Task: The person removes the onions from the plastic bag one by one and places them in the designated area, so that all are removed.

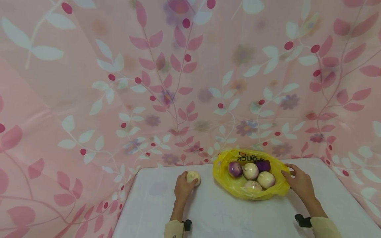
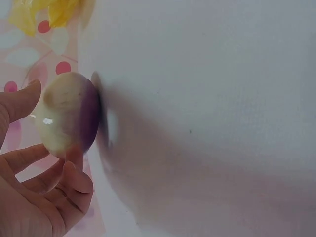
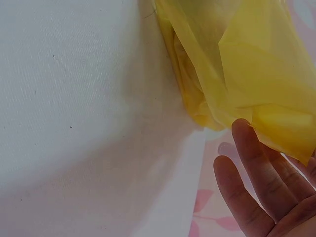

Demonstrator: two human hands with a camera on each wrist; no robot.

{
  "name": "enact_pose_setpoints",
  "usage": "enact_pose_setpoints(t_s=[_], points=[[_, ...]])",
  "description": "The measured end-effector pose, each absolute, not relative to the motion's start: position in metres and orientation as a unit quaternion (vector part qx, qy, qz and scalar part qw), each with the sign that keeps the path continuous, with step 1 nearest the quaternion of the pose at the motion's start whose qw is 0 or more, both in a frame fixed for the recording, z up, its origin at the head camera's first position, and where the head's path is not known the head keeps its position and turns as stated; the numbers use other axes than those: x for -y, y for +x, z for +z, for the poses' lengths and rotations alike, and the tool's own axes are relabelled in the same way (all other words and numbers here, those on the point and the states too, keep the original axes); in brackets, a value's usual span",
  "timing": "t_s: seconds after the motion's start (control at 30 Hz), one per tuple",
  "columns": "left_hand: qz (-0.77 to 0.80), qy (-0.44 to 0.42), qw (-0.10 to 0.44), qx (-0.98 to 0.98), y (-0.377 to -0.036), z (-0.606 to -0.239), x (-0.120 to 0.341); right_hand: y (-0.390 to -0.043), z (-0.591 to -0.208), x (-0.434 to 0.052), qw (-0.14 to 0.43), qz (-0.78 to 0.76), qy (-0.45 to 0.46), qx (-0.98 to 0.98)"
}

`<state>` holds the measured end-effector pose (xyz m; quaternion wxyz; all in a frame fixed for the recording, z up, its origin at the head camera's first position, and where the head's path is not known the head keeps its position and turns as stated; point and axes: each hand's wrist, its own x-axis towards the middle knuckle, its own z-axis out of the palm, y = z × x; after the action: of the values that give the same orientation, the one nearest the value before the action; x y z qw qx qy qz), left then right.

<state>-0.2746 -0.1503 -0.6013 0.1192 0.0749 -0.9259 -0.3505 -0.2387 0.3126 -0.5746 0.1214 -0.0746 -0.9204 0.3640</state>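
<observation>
A white-and-purple turnip [image 2: 69, 113] is at the table's far left part, its purple side toward the white surface. My left hand [image 1: 183, 186] holds it with thumb and fingers around its sides; in the left wrist view the fingers [image 2: 76, 180] curl at its lower edge. To the right, a yellow plastic bag [image 1: 226, 188] lies wide open with several turnips [image 1: 250, 171] inside, some whitish, one mostly purple. A dark purple object [image 1: 262, 165] sits at the back of the bag. My right hand [image 1: 300, 181] pinches the bag's right rim, the fingers outside it.
The white table [image 1: 238, 218] ends just behind the bag and the turnip. Beyond its back edge hangs a pink floral cloth [image 1: 190, 99], which also shows along both sides. Dark letters are printed on the bag's back wall.
</observation>
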Motion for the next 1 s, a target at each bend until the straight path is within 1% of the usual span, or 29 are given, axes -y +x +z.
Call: enact_pose_setpoints(t_s=[0.37,0.7,1.0], points=[[-0.353,0.035,0.176,0.918,-0.269,-0.585,0.146,-0.239,-0.575,-0.312,0.121,0.366,-0.080,0.919],[-0.374,0.035,0.155,0.914,-0.270,-0.572,0.132,-0.237,-0.573,-0.309,0.129,0.367,-0.078,0.918],[-0.371,0.016,0.153,0.916,-0.264,-0.568,0.112,-0.238,-0.574,-0.310,0.128,0.368,-0.076,0.918]])
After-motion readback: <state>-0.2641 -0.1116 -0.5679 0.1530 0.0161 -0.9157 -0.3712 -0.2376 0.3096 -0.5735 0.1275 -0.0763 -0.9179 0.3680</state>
